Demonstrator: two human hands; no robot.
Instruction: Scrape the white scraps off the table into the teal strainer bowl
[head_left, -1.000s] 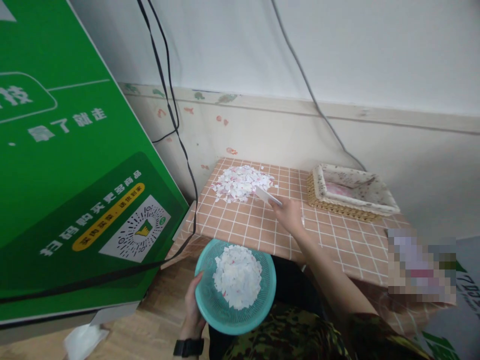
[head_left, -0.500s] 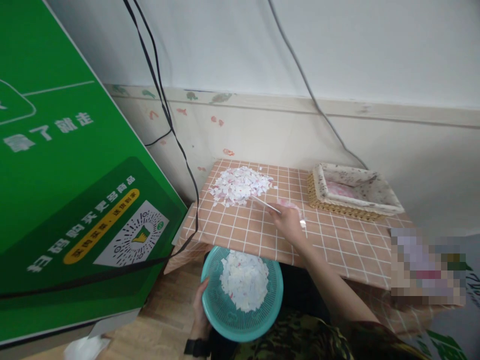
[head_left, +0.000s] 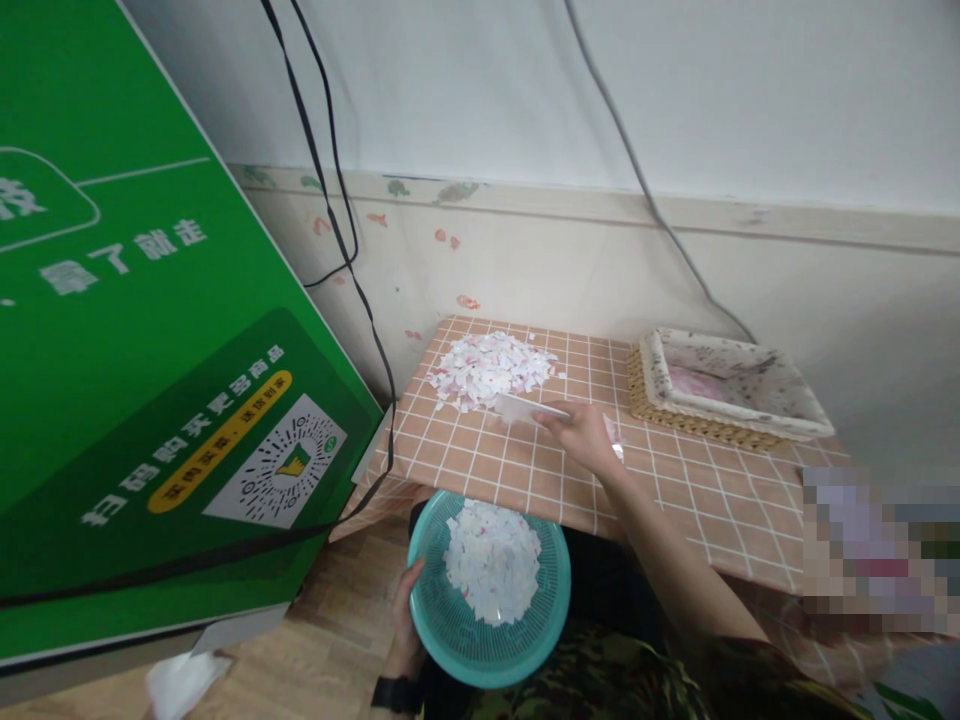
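Observation:
My left hand (head_left: 407, 620) grips the left rim of a teal plastic basket (head_left: 551, 625), a slotted colander type held below the table's front edge. Inside it lies a heap of small white paper scraps (head_left: 493, 565). My right hand (head_left: 581, 435) is closed on a thin, flat white card-like piece (head_left: 525, 407), held over the table. The far end of this piece is at the near edge of a loose pile of cut paper scraps (head_left: 491, 368), mostly white with some pink. Whether it touches the pile I cannot tell.
A wicker basket (head_left: 694, 424) with a cloth lining stands at the right on the checked tablecloth (head_left: 465, 450). Clear crumpled plastic (head_left: 613, 436) lies behind my right wrist. A tall green cabinet (head_left: 90, 350) rises at the left, with black cables (head_left: 351, 262) hanging beside it.
The flat white piece has turned in my right hand's grip: it looked like a thin rod and now shows a broader face. The whole view has shifted slightly; the teal basket stays held.

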